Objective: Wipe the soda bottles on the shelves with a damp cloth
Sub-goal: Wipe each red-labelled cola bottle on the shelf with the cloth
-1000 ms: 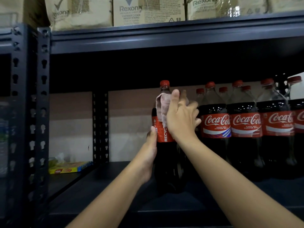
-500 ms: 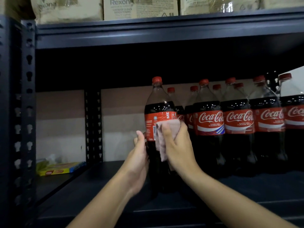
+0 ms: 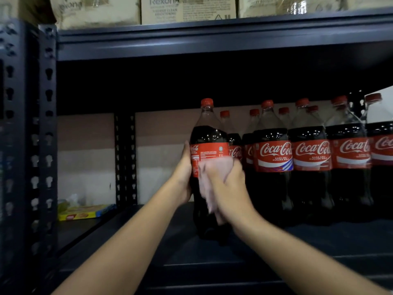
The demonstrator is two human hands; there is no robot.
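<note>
A large cola bottle (image 3: 207,137) with a red cap and red label stands upright on the dark shelf (image 3: 191,262), pulled forward from the row. My left hand (image 3: 184,177) grips its left side at label height. My right hand (image 3: 228,188) holds a pale pink cloth (image 3: 209,182) against the bottle's front, just below the label. The cloth hangs down over the dark lower body. Several more cola bottles (image 3: 274,154) stand in rows to the right.
The upper shelf beam (image 3: 212,39) runs overhead, with cardboard boxes (image 3: 187,7) on top. A perforated upright post (image 3: 47,135) stands at the left. A flat yellow packet (image 3: 85,212) lies on the left of the shelf near the back wall.
My right hand has slid the cloth from the bottle's shoulder down past the label. The bottle has turned, showing another side of its label. My left hand keeps hold of the bottle.
</note>
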